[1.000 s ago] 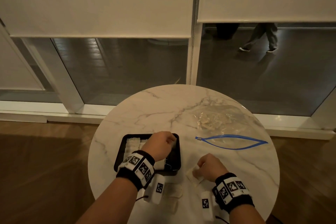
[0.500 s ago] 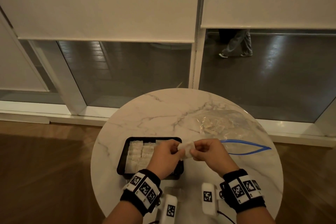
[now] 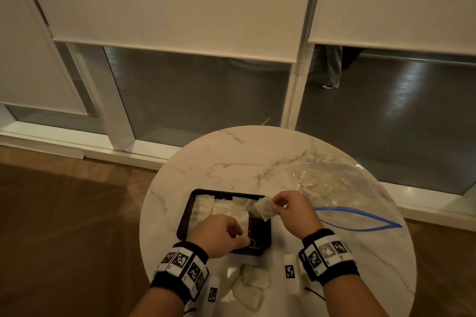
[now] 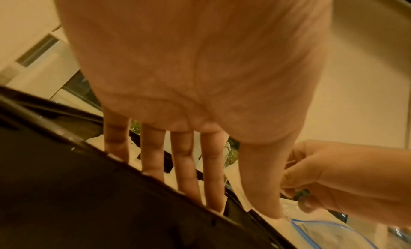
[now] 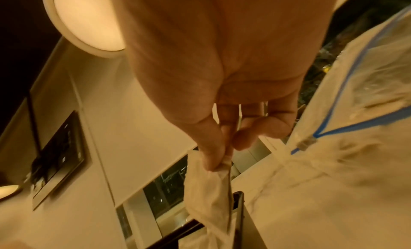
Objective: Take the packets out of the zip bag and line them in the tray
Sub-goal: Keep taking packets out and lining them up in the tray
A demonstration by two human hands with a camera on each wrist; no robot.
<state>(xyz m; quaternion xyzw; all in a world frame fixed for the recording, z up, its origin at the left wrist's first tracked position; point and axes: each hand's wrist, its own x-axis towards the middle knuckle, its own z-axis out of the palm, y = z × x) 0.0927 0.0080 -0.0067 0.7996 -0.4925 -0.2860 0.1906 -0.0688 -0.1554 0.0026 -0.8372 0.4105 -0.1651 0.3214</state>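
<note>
A black tray (image 3: 184, 221) on the round marble table holds rows of white packets (image 3: 219, 210). My left hand (image 3: 221, 234) reaches into its near part. In the left wrist view its fingers (image 4: 184, 164) run straight down behind the tray rim (image 4: 111, 191) onto the packets, with the tips hidden. My right hand (image 3: 278, 203) pinches a white packet (image 3: 264, 210) between thumb and forefinger over the tray's right edge; the packet (image 5: 206, 191) hangs below the fingers. The clear zip bag (image 3: 334, 188) lies to the right, its blue zip (image 3: 360, 219) open, with packets inside.
A few loose packets (image 3: 251, 288) lie on the table (image 3: 231, 157) near its front edge, between my wrists. Behind the table are a glass wall and roller blinds. A person's legs (image 3: 332, 69) show outside the glass. Wooden floor surrounds the table.
Half a second ago both hands met at a packet over the tray's right edge. My left hand has since dropped into the tray, while the right still holds a packet.
</note>
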